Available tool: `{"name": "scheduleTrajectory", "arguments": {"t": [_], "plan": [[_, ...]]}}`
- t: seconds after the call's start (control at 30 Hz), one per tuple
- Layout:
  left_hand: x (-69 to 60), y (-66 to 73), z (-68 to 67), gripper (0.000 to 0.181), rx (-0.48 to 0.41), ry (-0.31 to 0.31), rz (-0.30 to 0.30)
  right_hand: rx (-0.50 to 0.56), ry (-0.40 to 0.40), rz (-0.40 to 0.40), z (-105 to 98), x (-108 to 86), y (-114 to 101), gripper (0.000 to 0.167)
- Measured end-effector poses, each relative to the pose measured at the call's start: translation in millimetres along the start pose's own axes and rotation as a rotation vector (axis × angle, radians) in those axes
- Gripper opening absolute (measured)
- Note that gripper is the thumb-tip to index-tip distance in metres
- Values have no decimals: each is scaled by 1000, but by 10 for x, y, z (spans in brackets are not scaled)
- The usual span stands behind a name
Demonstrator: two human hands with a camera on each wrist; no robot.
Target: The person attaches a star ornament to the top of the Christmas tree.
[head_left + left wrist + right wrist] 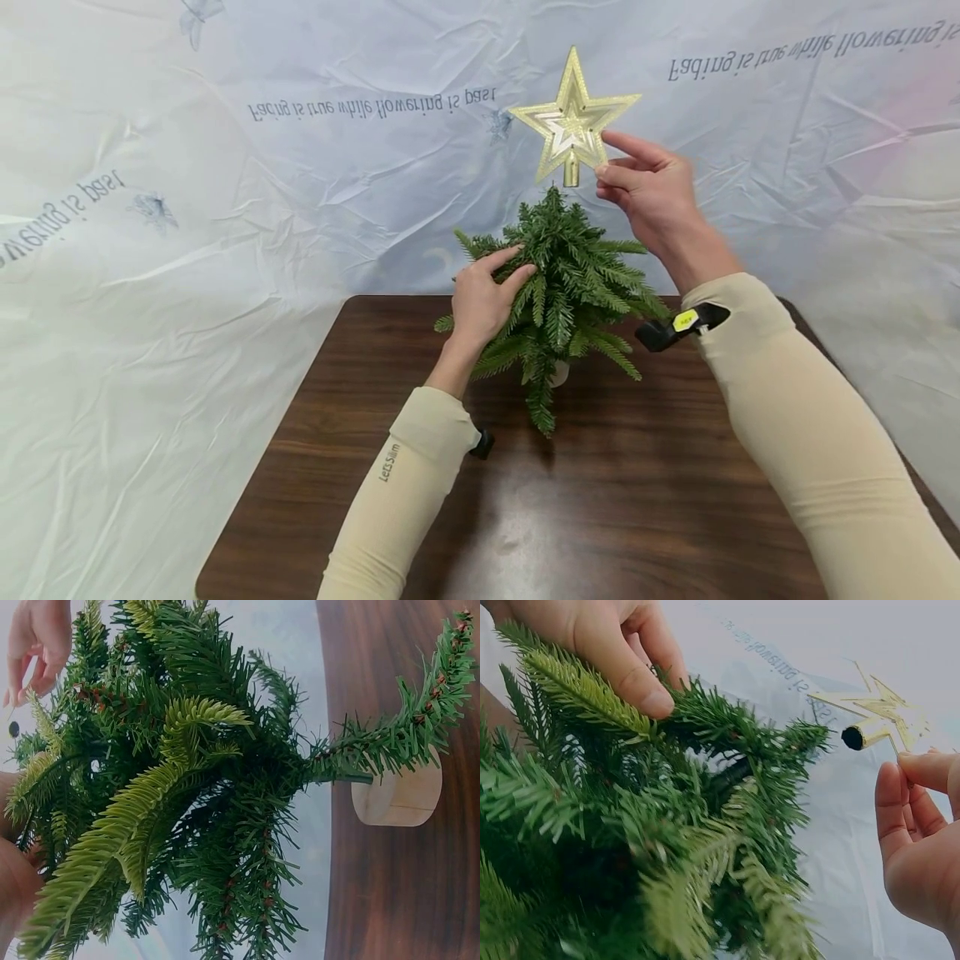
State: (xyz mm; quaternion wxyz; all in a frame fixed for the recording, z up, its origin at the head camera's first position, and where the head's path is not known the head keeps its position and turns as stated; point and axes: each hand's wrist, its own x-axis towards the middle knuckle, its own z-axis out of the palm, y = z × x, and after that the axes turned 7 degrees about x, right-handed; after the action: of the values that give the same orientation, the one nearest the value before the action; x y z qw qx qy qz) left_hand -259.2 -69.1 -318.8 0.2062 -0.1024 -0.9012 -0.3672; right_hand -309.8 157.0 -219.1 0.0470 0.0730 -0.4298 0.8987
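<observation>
A small artificial Christmas tree [558, 287] stands upright on the table, its round wooden base [405, 796] visible in the left wrist view. My left hand [482, 302] holds the upper branches from the left, thumb in front; the foliage hides some fingertips. Between the thumb and fingers of my right hand [663, 196] is a gold star tree topper [573, 117], pinched by its lower right part. Its tubular socket [862, 735] hangs just above the treetop in the head view. The right wrist view shows the socket's dark open end facing the tip [817, 735], with a gap between them.
The dark wood-grain table [360, 450] has rounded corners and carries the tree near its back edge. Behind and around it hangs a creased pale cloth [262, 192] with printed lettering. Dark wrist devices [678, 327] sit at both sleeve cuffs.
</observation>
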Motion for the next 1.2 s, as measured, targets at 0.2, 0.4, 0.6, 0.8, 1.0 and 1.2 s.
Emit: {"name": "scheduleTrajectory", "arguments": {"t": [0.2,0.4,0.6,0.8,1.0,1.2], "plan": [[-3,1,4,46,0,-6,-1,-10,2,-31,96,29,102,45],[-7,9,9,46,9,-11,-9,-49,16,-44,120,47,166,45],[-8,5,8,46,16,-6,-14,-77,10,-41,103,70,217,46],[-15,9,6,46,26,-11,-31,-51,-10,-48,74,70,269,45],[-15,14,5,46,22,-2,-36,-61,-42,-69,46,44,291,42],[-20,12,13,46,16,-1,-30,-90,-44,-79,4,22,311,42]]}}
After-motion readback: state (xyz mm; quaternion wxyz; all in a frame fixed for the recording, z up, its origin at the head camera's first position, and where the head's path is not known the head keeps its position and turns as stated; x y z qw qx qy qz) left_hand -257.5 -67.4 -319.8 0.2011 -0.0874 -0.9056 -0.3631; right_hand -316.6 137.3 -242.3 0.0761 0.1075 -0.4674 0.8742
